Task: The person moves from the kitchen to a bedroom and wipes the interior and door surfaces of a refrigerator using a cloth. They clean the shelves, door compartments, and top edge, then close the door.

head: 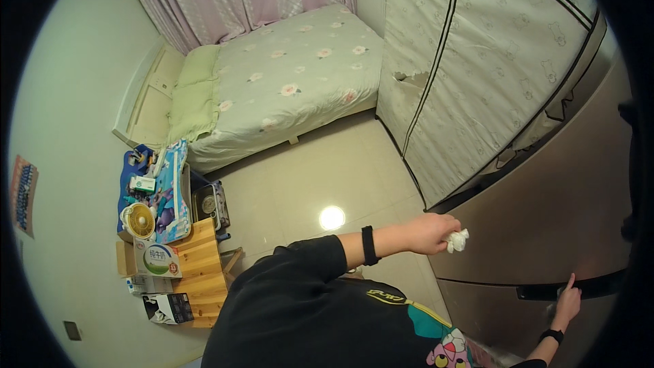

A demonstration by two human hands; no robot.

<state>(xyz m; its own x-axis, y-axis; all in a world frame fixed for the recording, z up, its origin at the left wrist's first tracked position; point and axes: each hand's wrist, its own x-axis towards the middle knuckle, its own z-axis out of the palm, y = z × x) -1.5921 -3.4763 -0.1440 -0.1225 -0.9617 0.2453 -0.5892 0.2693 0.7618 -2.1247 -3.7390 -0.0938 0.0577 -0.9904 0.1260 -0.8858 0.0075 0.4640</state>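
Note:
My left hand (433, 233) is closed around a crumpled white tissue or cloth (458, 240) that sticks out past the fingers, in front of a brownish metallic refrigerator (531, 214). Farther right and lower, my right hand (568, 302) rests at the dark handle strip (595, 288) between the refrigerator's upper and lower doors. Its index finger points up over the strip. Something translucent shows beside this hand; whether the hand grips it, I cannot tell.
A fabric wardrobe (475, 71) with a torn panel adjoins the refrigerator. Beyond the tiled floor (306, 179) stands a bed (286, 71). At left, a wooden table (202, 266) bears cartons, near a small desk with a yellow fan (140, 220).

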